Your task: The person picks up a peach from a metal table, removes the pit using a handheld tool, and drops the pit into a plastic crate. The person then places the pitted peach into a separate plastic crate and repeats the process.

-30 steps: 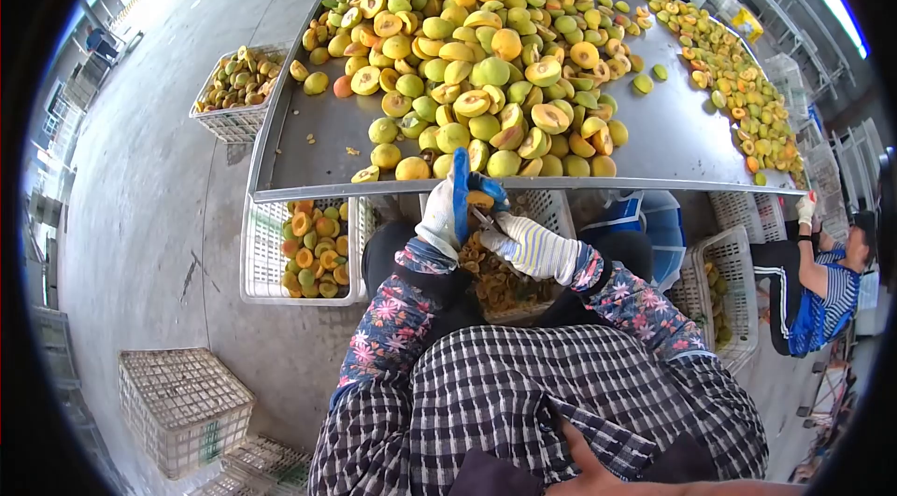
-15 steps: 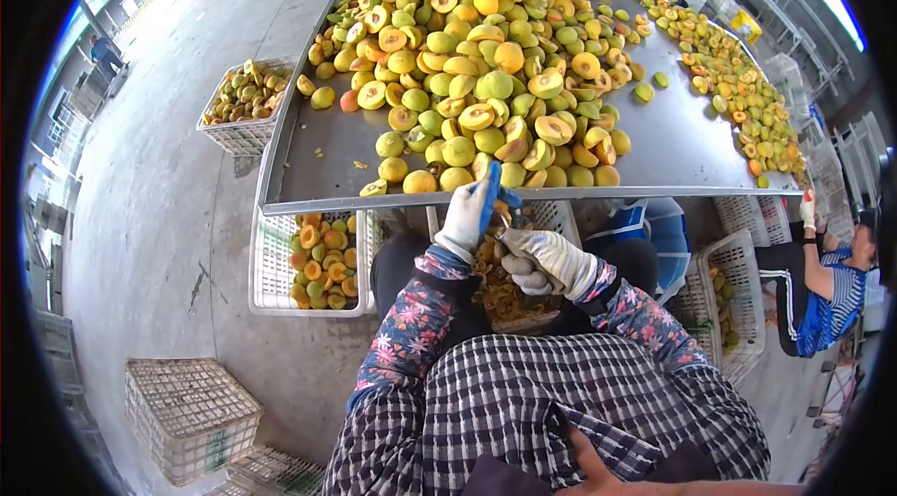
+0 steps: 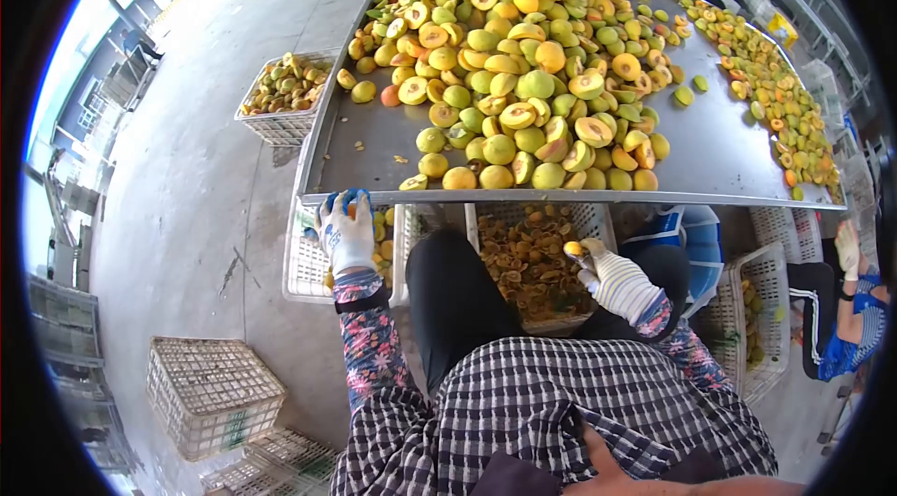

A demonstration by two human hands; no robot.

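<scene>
My left hand (image 3: 348, 236), in a white glove with blue fingers, is over the white crate (image 3: 301, 283) of halved peaches below the table's left front edge. Its fingers are curled around an orange peach half (image 3: 352, 209), mostly hidden by the glove. In a striped glove, my right hand (image 3: 620, 285) is closed on a small metal tool (image 3: 585, 262) with a yellow-orange piece (image 3: 573, 248) at its tip. That hand hangs over the crate of brown pits and scraps (image 3: 528, 262) between my knees. A heap of peaches (image 3: 523, 76), many of them halved, lies on the metal table.
The metal table (image 3: 696, 160) has a raised front edge just beyond my hands. More peaches (image 3: 785, 104) line its right side. A blue-and-white container (image 3: 703, 248) stands by my right knee. Co-workers sit at the right (image 3: 855, 309) and far side. An upturned crate (image 3: 215, 393) is at lower left.
My hands have parted. The left moved left and down to the crate of halved peaches; the right moved right and down with the tool. The view has shifted slightly left.
</scene>
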